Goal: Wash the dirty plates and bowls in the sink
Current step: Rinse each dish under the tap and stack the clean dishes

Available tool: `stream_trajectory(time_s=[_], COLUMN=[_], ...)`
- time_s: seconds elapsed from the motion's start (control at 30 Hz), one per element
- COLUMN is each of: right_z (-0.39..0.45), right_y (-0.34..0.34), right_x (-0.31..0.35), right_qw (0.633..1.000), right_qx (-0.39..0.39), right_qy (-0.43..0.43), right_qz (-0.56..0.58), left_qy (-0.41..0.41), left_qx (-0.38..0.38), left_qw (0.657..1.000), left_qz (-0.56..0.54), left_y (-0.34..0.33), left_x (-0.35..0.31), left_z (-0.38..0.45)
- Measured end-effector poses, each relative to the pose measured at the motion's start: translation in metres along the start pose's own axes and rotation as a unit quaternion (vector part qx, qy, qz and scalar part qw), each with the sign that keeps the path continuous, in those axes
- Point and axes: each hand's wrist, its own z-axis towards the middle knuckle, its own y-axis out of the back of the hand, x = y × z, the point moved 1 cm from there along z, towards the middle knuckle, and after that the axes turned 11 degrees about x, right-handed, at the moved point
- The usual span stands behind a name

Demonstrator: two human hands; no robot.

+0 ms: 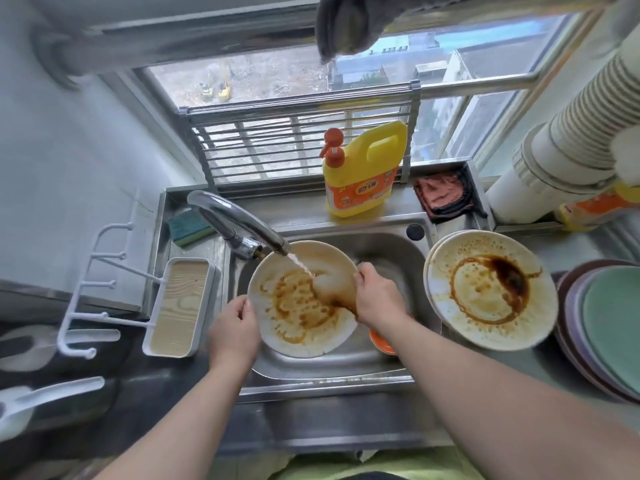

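2 hands [233,327] [379,299] grip 1 dirty plate [301,299] – 2nd plate [490,289] beside sink [346,365]

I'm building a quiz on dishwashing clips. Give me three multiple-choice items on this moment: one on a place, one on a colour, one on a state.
1. Where does the soap bottle stand?
A. on the ledge behind the sink
B. inside the sink
C. on the stack of plates

2. What colour is the soap bottle's pump?
A. blue
B. orange
C. white

3. What is the state of the tap?
A. off and dry
B. running onto the plate
C. covered with a cloth

Answers:
1 A: the bottle stands on the steel ledge between the sink and the window.
2 B: the pump head is orange above the yellow body.
3 B: a stream falls from the spout onto the stained plate, which the left hand and right hand hold by its rim.
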Motion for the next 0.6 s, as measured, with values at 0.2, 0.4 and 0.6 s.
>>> stream_trajectory(time_s=[0.2, 0.4, 0.6], right_z=[-0.014, -0.040, -0.064], right_y=[0.046, 0.083, 0.106], right_x=[-0.006, -0.011, -0.019], right_qw=[0.993, 0.979, 0.967], right_qx=[-0.050, -0.112, -0.154], right_qy=[0.069, 0.111, 0.121], right_qz=[-0.087, -0.133, -0.163], left_qy=[0.096, 0.134, 0.129], left_qx=[0.098, 0.171, 0.244], left_qw=[0.971, 0.914, 0.884], left_qz=[-0.193, -0.342, -0.378], left_y=[-0.037, -0.072, -0.094], left_x=[-0.022, -0.049, -0.071], left_z=[-0.009, -0.006, -0.009])
